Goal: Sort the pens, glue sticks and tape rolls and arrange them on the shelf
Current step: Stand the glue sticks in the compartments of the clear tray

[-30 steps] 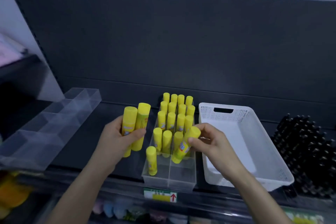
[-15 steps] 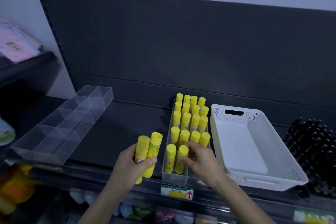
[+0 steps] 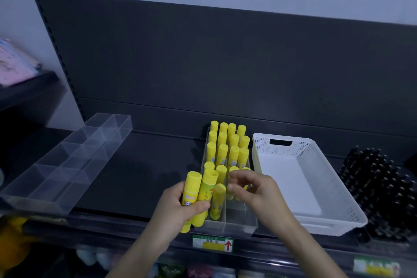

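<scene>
My left hand (image 3: 173, 210) grips two yellow glue sticks (image 3: 197, 194) upright, just left of a clear tray (image 3: 239, 225) on the dark shelf (image 3: 135, 176). Several more yellow glue sticks (image 3: 228, 142) stand in rows inside that tray, and one (image 3: 217, 202) stands alone in its front row. My right hand (image 3: 255, 194) hovers over the tray's front right part, blurred, its fingers loosely curled with nothing in them. It hides some of the sticks behind it.
A white perforated basket (image 3: 284, 178) with nothing in it sits right of the tray. A block of black pens (image 3: 379, 192) stands at the far right. A clear divided organizer (image 3: 67, 160) lies on the shelf's left. A price label (image 3: 212, 242) hangs on the shelf edge.
My right hand set its glue stick into the tray's front rows and has lifted off it. My left hand with its two sticks moved right, closer to the tray.
</scene>
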`<state>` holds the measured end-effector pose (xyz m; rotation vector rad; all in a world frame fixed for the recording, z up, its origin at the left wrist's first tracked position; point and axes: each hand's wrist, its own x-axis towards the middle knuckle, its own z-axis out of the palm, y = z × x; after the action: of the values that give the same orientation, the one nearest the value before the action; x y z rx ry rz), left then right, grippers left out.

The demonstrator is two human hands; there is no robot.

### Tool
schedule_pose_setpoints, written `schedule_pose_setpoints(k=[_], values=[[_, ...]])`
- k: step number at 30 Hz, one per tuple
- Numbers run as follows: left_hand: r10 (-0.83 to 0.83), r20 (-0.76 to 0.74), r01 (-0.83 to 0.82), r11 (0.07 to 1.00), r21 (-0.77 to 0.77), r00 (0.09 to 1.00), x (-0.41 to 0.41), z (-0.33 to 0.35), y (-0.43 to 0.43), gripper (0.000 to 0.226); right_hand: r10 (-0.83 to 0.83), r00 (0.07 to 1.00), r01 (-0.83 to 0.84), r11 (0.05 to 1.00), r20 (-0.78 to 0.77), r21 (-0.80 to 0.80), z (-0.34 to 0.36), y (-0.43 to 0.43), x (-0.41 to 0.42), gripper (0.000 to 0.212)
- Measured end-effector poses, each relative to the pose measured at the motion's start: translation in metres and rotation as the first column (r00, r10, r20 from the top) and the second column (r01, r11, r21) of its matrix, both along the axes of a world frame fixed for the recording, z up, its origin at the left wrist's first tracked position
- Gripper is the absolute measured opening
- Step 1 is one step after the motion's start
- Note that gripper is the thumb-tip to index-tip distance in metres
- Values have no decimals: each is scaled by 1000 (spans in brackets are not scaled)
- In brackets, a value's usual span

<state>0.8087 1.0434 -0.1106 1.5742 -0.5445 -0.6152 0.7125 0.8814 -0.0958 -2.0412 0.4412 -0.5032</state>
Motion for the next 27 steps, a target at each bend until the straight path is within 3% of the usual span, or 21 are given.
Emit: schedule_pose_setpoints(k=[3,6,8,11,13,17,20,22,24,27], values=[[-61,9,61,997,-36,998,-5,7,-17,28,50,997,-58,987,62,149,7,0,-3,8],[-121,39,123,992,-34,992,-10,13,-34,23,92,994,-100,988,66,119,7,-3,-4,34],[-141,65,143,989,-30,988,-12,16,-40,21,78,991,-97,976,105,192,7,-6,-7,39],[-91,147,92,996,-5,985,-9,19,-39,14,1,992,-48,928,125,370,10,-15,-14,27],[-73,190,70,997,22,979,-6,19,-33,6,-17,1000,15,921,2,390,9,-24,-20,19],[-112,199,93,990,103,973,-5,14,-22,20,21,923,-3,999,-385,48,3,-33,-27,21],[-97,19,94,991,99,995,-4,7,-17,16,-38,827,-185,924,-562,-335,-1,-34,-21,23],[-102,-66,107,991,80,993,-3,4,-14,15,-55,790,-273,860,-611,-432,-3,-28,-13,23],[-119,-52,123,990,74,992,-4,2,-10,14,-86,771,-300,825,-631,-479,-4,-21,-6,22],[-118,1,118,991,58,993,-6,1,-6,11,-80,778,-275,848,-623,-453,-5,-16,6,13]])
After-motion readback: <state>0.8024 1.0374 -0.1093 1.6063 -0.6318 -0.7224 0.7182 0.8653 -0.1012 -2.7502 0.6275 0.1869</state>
